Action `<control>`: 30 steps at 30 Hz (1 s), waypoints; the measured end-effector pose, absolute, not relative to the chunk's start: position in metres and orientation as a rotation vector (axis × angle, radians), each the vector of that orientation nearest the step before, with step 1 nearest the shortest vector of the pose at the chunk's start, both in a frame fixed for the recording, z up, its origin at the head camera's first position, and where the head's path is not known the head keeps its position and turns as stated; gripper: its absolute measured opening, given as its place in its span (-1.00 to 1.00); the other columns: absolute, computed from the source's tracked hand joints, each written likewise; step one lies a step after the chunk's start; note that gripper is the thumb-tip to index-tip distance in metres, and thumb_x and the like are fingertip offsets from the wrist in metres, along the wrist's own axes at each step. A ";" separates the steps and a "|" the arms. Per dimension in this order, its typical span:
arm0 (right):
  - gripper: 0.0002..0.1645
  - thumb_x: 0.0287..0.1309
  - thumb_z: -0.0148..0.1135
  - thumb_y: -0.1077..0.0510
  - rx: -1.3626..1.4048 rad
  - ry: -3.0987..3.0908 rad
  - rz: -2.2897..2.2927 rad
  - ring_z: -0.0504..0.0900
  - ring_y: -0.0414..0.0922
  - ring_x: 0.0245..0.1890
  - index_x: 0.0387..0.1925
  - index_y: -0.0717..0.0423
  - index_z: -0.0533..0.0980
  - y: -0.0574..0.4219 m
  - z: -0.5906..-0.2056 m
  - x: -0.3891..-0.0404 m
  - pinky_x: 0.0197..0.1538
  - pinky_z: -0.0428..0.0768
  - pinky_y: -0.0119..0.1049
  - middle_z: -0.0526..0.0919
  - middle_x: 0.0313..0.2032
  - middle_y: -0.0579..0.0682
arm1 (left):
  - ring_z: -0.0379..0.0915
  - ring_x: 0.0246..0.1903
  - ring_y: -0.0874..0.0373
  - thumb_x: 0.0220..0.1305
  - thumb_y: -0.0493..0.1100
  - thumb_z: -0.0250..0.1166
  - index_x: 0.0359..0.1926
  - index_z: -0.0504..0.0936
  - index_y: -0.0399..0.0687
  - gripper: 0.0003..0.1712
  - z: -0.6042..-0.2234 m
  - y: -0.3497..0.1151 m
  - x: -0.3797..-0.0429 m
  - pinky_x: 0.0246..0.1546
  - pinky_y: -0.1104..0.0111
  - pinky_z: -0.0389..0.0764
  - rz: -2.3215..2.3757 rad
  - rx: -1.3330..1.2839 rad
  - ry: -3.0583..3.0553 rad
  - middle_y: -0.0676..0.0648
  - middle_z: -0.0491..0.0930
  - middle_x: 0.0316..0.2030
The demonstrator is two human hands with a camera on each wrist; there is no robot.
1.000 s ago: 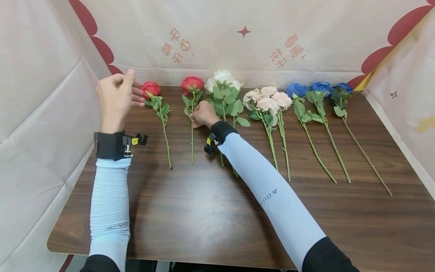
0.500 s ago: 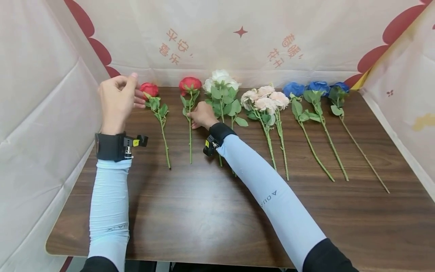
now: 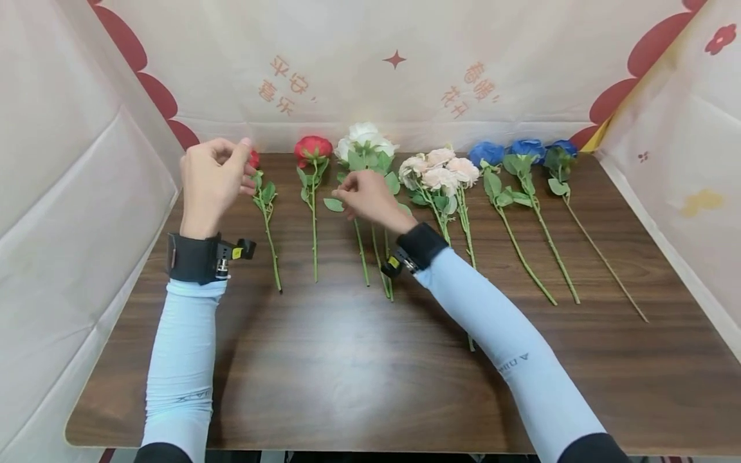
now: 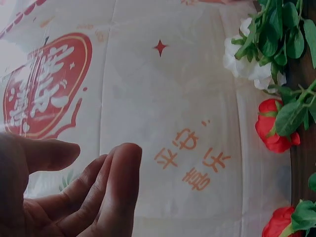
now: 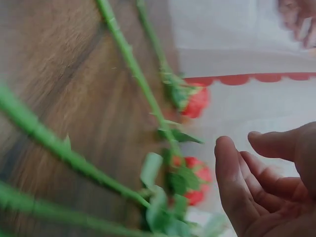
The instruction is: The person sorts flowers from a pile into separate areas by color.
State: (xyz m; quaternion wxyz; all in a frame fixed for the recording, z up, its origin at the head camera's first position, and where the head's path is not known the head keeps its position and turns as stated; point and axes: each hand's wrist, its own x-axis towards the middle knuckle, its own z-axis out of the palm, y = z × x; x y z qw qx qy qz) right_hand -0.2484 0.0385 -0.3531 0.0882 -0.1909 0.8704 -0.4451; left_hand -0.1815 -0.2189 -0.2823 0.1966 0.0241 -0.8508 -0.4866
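Note:
My left hand [image 3: 211, 183] hovers at the table's far left, its loosely bent fingers holding nothing. It partly hides the leftmost red rose [image 3: 253, 159]. A second red rose [image 3: 312, 149] lies just right of that one, stem toward me. Over the leaves of the white roses [image 3: 366, 138] is my right hand [image 3: 373, 198], which covers part of their stems. In the right wrist view, the right thumb and fingers [image 5: 228, 160] stand apart with only air between them. Thumb and fingers of the left hand are likewise apart in the left wrist view.
Pale pink flowers [image 3: 441, 173] lie right of the white ones, partly under my right forearm. Farther right are blue roses [image 3: 525, 151] with long stems. A printed white cloth [image 3: 347, 83] walls the back and sides of the wooden table [image 3: 324, 386].
My right hand has let go of the second red rose's stem and moved right, over the white roses. The left hand stays near the leftmost red rose. The camera view has shifted slightly.

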 end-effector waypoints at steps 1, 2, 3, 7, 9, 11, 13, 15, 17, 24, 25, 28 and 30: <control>-0.74 0.41 0.30 0.06 -0.584 2.576 -1.352 0.80 0.07 -0.44 -0.17 0.22 0.67 0.047 -0.349 -0.243 -0.27 0.79 -0.03 0.79 -0.29 0.24 | 0.66 -0.66 0.34 0.45 0.19 0.25 -0.20 0.75 -0.17 -0.51 -0.283 -0.216 -0.180 -0.55 0.50 0.68 -1.345 0.059 -2.400 0.03 0.74 -0.50; -0.76 0.41 0.30 0.07 -0.593 2.571 -1.371 0.79 0.08 -0.43 -0.16 0.20 0.67 0.055 -0.345 -0.236 -0.28 0.79 -0.03 0.79 -0.30 0.23 | 0.66 -0.67 0.34 0.45 0.20 0.24 -0.20 0.75 -0.16 -0.51 -0.283 -0.213 -0.179 -0.55 0.49 0.68 -1.322 0.047 -2.416 0.01 0.75 -0.50; -0.79 0.41 0.31 0.09 -0.591 2.555 -1.399 0.79 0.10 -0.42 -0.16 0.18 0.66 0.063 -0.341 -0.230 -0.28 0.79 -0.03 0.78 -0.29 0.23 | 0.66 -0.67 0.33 0.45 0.20 0.23 -0.20 0.75 -0.16 -0.50 -0.283 -0.210 -0.178 -0.56 0.49 0.69 -1.305 0.034 -2.431 -0.03 0.76 -0.48; -0.83 0.37 0.34 0.14 -0.609 2.526 -1.477 0.77 0.14 -0.40 -0.13 0.18 0.65 0.095 -0.327 -0.206 -0.32 0.78 -0.13 0.77 -0.29 0.23 | 0.68 -0.66 0.30 0.47 0.22 0.20 -0.23 0.74 -0.14 -0.49 -0.287 -0.197 -0.173 -0.56 0.47 0.69 -1.241 -0.025 -2.487 -0.16 0.78 -0.42; -0.84 0.35 0.34 0.17 -0.602 2.529 -1.494 0.76 0.16 -0.40 -0.14 0.19 0.66 0.108 -0.323 -0.198 -0.33 0.77 -0.20 0.77 -0.30 0.22 | 0.69 -0.66 0.28 0.47 0.23 0.19 -0.24 0.74 -0.13 -0.49 -0.290 -0.190 -0.171 -0.56 0.48 0.67 -1.213 -0.056 -2.520 -0.18 0.78 -0.42; -0.85 0.34 0.35 0.19 -0.605 2.556 -1.497 0.76 0.18 -0.39 -0.14 0.20 0.67 0.118 -0.321 -0.193 -0.35 0.76 -0.24 0.77 -0.32 0.18 | 0.69 -0.65 0.24 0.47 0.20 0.20 -0.27 0.74 -0.13 -0.50 -0.293 -0.183 -0.170 -0.57 0.50 0.64 -1.186 -0.094 -2.549 -0.18 0.78 -0.43; -0.86 0.32 0.36 0.21 -0.601 2.586 -1.502 0.77 0.19 -0.40 -0.15 0.19 0.68 0.125 -0.320 -0.190 -0.36 0.75 -0.23 0.77 -0.36 0.14 | 0.69 -0.65 0.22 0.48 0.17 0.21 -0.28 0.74 -0.13 -0.53 -0.296 -0.175 -0.168 -0.57 0.49 0.62 -1.171 -0.141 -2.569 -0.17 0.77 -0.45; -0.88 0.31 0.37 0.23 -0.589 2.610 -1.507 0.77 0.19 -0.40 -0.16 0.19 0.68 0.130 -0.319 -0.189 -0.36 0.76 -0.23 0.77 -0.37 0.11 | 0.68 -0.66 0.21 0.49 0.15 0.21 -0.28 0.74 -0.12 -0.55 -0.299 -0.167 -0.167 -0.56 0.47 0.59 -1.153 -0.192 -2.594 -0.15 0.78 -0.46; -0.88 0.30 0.37 0.23 -0.583 2.626 -1.505 0.77 0.19 -0.39 -0.16 0.18 0.69 0.132 -0.319 -0.189 -0.37 0.75 -0.22 0.78 -0.36 0.12 | 0.67 -0.67 0.21 0.49 0.14 0.21 -0.28 0.74 -0.10 -0.57 -0.301 -0.159 -0.166 -0.52 0.45 0.56 -1.139 -0.230 -2.616 -0.12 0.79 -0.47; -0.89 0.29 0.38 0.24 -0.583 2.618 -1.517 0.76 0.20 -0.40 -0.19 0.20 0.68 0.136 -0.319 -0.189 -0.37 0.74 -0.26 0.77 -0.39 0.11 | 0.69 -0.64 0.14 0.46 0.14 0.24 -0.26 0.75 -0.08 -0.60 -0.306 -0.152 -0.173 -0.46 0.33 0.48 -1.071 -0.275 -2.652 -0.08 0.78 -0.51; -0.89 0.29 0.38 0.23 -0.580 2.621 -1.518 0.76 0.20 -0.39 -0.19 0.20 0.68 0.137 -0.319 -0.188 -0.37 0.74 -0.27 0.77 -0.39 0.11 | 0.70 -0.64 0.12 0.46 0.13 0.25 -0.26 0.76 -0.09 -0.59 -0.308 -0.155 -0.177 -0.43 0.32 0.48 -1.054 -0.267 -2.657 -0.09 0.78 -0.51; -0.89 0.29 0.38 0.23 -0.557 2.617 -1.523 0.76 0.20 -0.38 -0.20 0.20 0.68 0.139 -0.319 -0.186 -0.36 0.74 -0.27 0.77 -0.37 0.16 | 0.72 -0.60 0.08 0.45 0.14 0.25 -0.23 0.77 -0.13 -0.57 -0.317 -0.169 -0.189 -0.28 0.24 0.51 -1.019 -0.205 -2.706 -0.16 0.78 -0.50; -0.88 0.29 0.38 0.22 -0.540 2.608 -1.526 0.76 0.20 -0.37 -0.19 0.20 0.68 0.141 -0.320 -0.185 -0.35 0.75 -0.27 0.77 -0.35 0.19 | 0.75 -0.56 0.03 0.44 0.16 0.25 -0.20 0.78 -0.15 -0.55 -0.325 -0.182 -0.198 -0.15 0.17 0.52 -0.983 -0.127 -2.758 -0.18 0.78 -0.50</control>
